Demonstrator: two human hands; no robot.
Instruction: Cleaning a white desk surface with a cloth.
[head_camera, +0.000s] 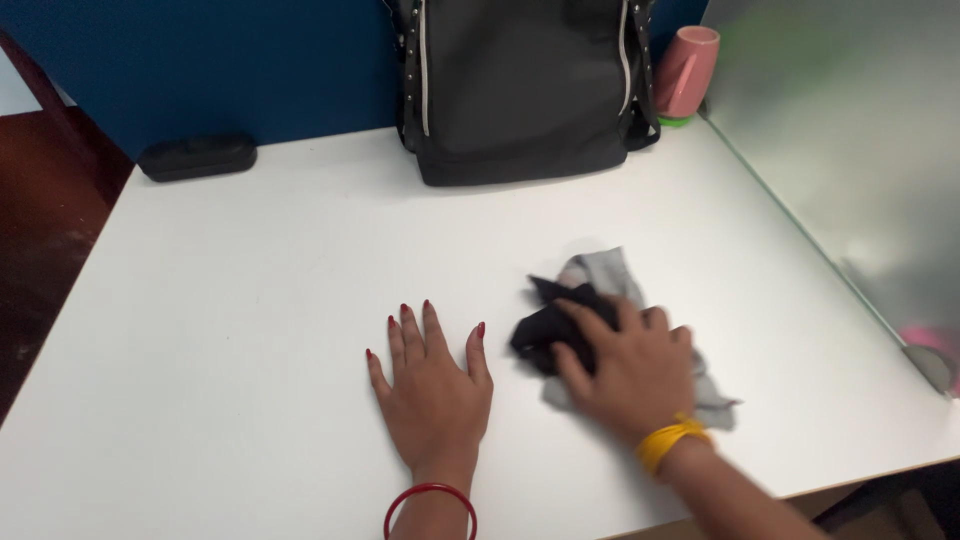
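1 head-worn camera looks steeply down and forward from close above the white table, facing the blue wall behind its far edge.

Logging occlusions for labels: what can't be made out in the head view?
- Cloth: the right hand covers its middle and motion blur smears both, so grip is unclear.
- Backpack: top cut off by the frame edge.
- Pink cup: partly behind the backpack.
- Left hand: palm flat on the table, underside hidden.

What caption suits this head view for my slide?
Right hand presses a crumpled grey-and-black cloth on a white table; left hand rests flat beside it.
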